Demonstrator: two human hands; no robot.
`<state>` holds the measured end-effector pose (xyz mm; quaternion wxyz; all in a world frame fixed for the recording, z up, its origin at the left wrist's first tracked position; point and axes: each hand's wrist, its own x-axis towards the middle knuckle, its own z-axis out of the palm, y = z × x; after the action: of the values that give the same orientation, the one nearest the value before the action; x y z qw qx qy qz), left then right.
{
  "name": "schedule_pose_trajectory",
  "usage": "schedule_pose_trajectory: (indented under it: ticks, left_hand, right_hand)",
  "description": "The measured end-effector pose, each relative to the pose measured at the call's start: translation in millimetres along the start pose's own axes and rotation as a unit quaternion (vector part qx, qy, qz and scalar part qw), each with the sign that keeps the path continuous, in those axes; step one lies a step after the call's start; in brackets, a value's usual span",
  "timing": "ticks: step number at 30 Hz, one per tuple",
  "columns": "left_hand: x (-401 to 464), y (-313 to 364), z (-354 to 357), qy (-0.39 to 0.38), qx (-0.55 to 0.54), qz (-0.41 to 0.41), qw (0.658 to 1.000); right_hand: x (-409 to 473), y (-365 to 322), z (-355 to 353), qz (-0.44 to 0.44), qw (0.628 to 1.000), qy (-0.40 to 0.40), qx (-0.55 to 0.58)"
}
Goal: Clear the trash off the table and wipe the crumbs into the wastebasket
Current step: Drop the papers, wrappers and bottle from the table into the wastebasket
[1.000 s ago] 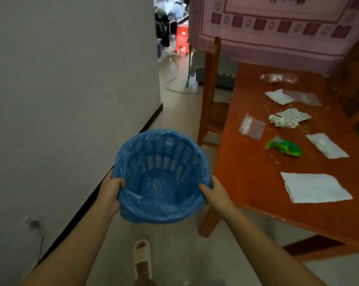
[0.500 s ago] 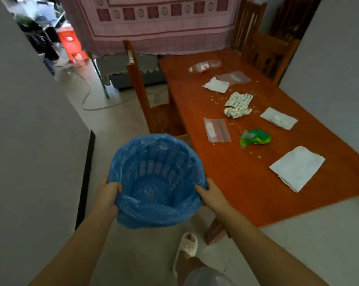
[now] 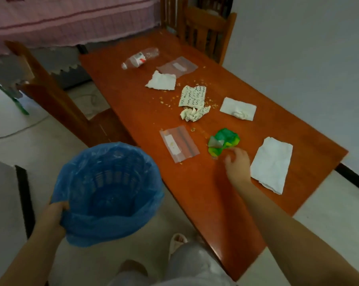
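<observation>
Right hand (image 3: pixel 237 165), fingers loosely curled, touches green wrapper (image 3: pixel 224 142); left hand (image 3: pixel 54 213) grips wastebasket (image 3: pixel 108 190) rim.

Left hand (image 3: pixel 52 215) curled in a grip low down, right hand (image 3: pixel 237 165) outstretched, fingers seemingly half-curled, blurred

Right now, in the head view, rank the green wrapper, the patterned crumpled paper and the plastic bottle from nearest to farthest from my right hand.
From the right hand:
1. Green wrapper, just beyond the fingertips, touching or almost.
2. Patterned crumpled paper, mid-table among the crumbs.
3. Plastic bottle, lying on its side at the far end.
</observation>
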<state>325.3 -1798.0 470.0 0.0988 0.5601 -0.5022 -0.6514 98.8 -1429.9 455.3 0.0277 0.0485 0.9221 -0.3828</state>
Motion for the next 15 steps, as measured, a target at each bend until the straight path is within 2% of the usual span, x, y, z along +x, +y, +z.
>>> schedule_pose_trajectory:
  ticks: [3,6,9,11,15]
  left_hand:
    - [33,-4,1,0.008,0.015,-0.037,0.999]
    - [53,-1,0,-0.026,0.035,-0.044,0.998]
    - [60,11,4,-0.040,0.034,-0.053,0.997]
    - [63,19,7,-0.057,0.040,-0.054,0.996]
    - [65,32,10,-0.100,0.048,-0.040,0.993]
  right_hand:
    - [23,36,-17,0.060,0.986,0.088,-0.127]
    - [24,65,-23,0.166,0.966,0.056,-0.191]
    - [18,77,-22,0.183,0.950,0.005,-0.254]
    - [24,75,-24,0.186,0.948,-0.003,-0.259]
    - [42,61,-34,0.272,0.947,0.000,-0.173]
